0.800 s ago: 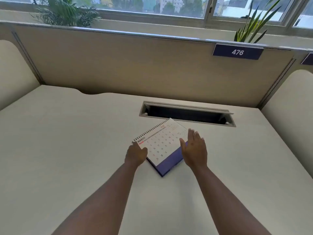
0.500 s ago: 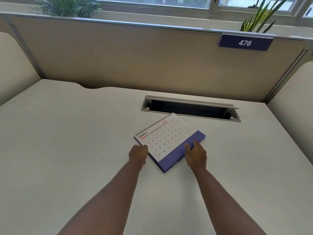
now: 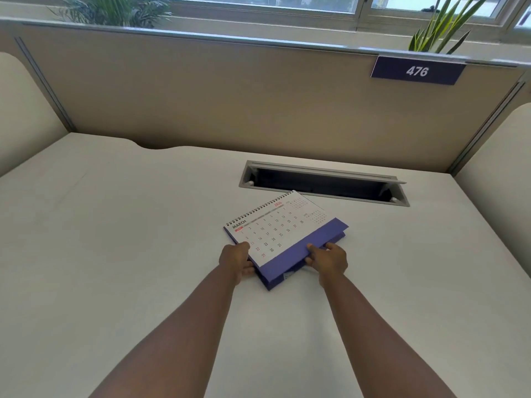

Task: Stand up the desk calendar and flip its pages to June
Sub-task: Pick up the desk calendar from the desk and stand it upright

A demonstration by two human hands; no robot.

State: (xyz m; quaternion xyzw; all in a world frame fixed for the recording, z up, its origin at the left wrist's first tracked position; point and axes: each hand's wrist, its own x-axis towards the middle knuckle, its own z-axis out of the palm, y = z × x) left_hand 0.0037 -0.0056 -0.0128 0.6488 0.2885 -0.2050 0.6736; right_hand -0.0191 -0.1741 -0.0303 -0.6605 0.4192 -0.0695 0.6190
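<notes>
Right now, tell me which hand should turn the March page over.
Probably the right. The right hand grips the calendar at its purple lower edge, where the pages' free edges lie. The left hand holds the left corner and can steady it.

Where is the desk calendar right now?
In the head view the desk calendar lies just right of centre on the white desk, in front of the cable slot, with the left hand and right hand gripping its near edge.

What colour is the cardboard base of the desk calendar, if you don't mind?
The desk calendar has a purple-blue base, seen best in the head view.
</notes>
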